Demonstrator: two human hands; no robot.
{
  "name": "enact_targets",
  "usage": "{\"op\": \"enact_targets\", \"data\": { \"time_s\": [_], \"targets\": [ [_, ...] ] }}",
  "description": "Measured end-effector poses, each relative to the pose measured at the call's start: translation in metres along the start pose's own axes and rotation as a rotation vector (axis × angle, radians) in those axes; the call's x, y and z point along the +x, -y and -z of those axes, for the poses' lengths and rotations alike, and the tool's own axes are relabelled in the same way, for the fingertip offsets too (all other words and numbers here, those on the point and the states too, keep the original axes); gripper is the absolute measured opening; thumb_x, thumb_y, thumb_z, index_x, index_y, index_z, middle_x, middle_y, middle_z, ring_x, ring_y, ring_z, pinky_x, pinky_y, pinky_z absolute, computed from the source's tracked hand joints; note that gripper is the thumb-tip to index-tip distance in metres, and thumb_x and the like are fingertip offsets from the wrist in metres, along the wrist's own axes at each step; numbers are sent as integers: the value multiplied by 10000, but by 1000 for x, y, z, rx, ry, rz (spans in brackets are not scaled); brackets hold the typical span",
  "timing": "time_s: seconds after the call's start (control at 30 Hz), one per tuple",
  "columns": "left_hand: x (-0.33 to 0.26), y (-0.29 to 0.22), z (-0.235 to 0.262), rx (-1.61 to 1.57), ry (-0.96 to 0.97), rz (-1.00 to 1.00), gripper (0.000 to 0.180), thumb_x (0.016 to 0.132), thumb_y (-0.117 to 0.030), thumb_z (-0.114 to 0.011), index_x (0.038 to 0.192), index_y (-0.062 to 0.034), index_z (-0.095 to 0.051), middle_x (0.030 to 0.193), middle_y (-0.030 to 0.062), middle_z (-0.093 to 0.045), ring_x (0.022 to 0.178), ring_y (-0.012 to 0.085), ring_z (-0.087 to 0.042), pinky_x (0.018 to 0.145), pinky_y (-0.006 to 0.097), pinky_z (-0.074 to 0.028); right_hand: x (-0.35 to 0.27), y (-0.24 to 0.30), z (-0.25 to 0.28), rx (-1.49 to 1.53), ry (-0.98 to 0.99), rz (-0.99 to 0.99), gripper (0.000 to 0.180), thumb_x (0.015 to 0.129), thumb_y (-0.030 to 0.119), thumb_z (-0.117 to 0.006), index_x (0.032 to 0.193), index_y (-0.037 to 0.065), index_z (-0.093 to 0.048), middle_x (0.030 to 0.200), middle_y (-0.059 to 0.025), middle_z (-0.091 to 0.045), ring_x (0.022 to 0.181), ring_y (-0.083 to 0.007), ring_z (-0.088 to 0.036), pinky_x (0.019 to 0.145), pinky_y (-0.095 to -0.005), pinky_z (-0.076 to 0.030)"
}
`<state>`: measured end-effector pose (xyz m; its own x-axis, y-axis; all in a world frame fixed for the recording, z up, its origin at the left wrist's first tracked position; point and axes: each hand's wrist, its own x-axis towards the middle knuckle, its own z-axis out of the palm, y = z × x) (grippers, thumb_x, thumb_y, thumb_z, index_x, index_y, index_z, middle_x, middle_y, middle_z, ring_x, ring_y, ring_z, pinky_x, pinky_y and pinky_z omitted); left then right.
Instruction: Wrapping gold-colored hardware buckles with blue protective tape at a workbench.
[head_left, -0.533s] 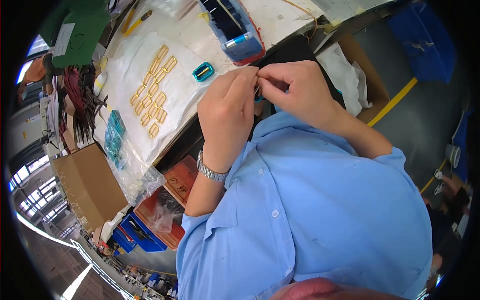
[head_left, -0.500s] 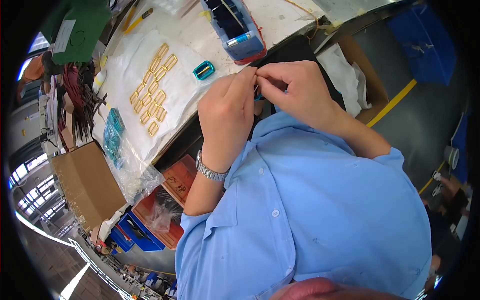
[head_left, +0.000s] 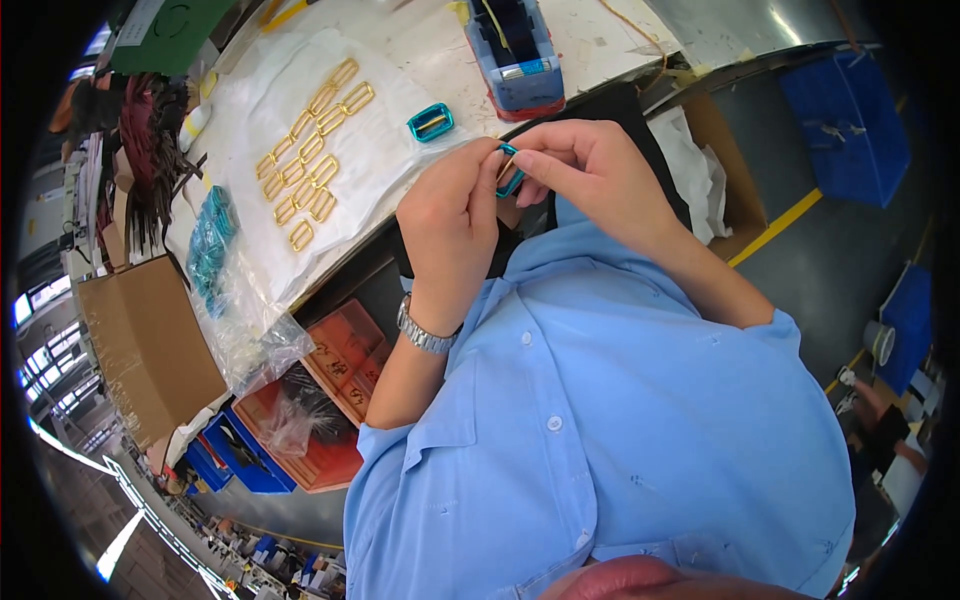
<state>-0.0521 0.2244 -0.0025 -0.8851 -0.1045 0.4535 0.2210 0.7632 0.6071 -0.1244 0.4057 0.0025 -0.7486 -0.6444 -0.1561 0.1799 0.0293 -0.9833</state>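
A small slider buckle (head_left: 509,170), edged in shiny teal with a gold-coloured bar, is pinched between my two hands just off the table's front edge. My left hand (head_left: 449,208) grips its left side with thumb and finger. On its right side the thumb and fingertips of my right hand (head_left: 590,180) close on it. Another teal buckle (head_left: 431,122) with a gold bar lies on the table beyond my left hand. Farther left, several bare gold buckles (head_left: 303,170) are spread in slanting rows over a white sheet (head_left: 375,110).
A blue tape dispenser (head_left: 528,84) stands at the table's front edge. Left of the gold buckles lies a clear bag of teal pieces (head_left: 211,245). A cardboard box (head_left: 150,345) and orange bins (head_left: 348,350) are at the lower left. Another open carton (head_left: 735,150) sits right of my right hand.
The buckle between my fingers has turned up into clearer view, its teal edge now showing. My hands stay close together. The whole view has shifted slightly, moving the table items.
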Motion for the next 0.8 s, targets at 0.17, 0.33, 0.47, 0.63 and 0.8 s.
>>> {"op": "enact_targets", "data": {
  "time_s": [0.17,0.33,0.47,0.63,0.8],
  "targets": [
    [-2,-4,10,-96,32,169,203,976,-77,-724,1174,-35,-742,949,152,-749,801,286,-722,711,377,-554,0,-1,-6,-76,-86,40,235,1075,96,-627,1222,-63,-720,1002,-63,-771,855,-103,-727,782,-248,-578],
    [-2,-5,12,-23,14,51,197,950,-57,-740,1146,-38,-741,905,140,-726,772,297,-700,690,391,-545,1,-2,-11,-87,-86,64,231,1073,92,-625,1220,-55,-723,1000,-59,-774,855,-102,-731,782,-248,-580],
    [-1,-3,13,10,31,-4,127,936,-50,-742,1061,-36,-727,880,128,-718,754,305,-687,663,400,-537,-2,2,-14,-107,-34,39,214,1073,94,-622,1193,-50,-726,983,-68,-777,824,-106,-734,767,-249,-580],
    [0,-4,14,53,88,-64,102,931,-44,-747,1029,-21,-729,857,133,-713,740,312,-679,653,402,-526,5,6,-2,-61,42,-51,212,1063,150,-633,1052,-37,-732,830,-64,-771,725,-90,-732,618,-245,-560],
    [1,-9,17,3,130,-4,173,927,-45,-759,1096,-9,-740,912,154,-729,796,327,-693,703,399,-539,7,-6,-6,12,-49,-2,218,1058,167,-627,1006,-15,-734,762,-55,-755,644,-89,-700,567,-252,-539]
  ]
}}
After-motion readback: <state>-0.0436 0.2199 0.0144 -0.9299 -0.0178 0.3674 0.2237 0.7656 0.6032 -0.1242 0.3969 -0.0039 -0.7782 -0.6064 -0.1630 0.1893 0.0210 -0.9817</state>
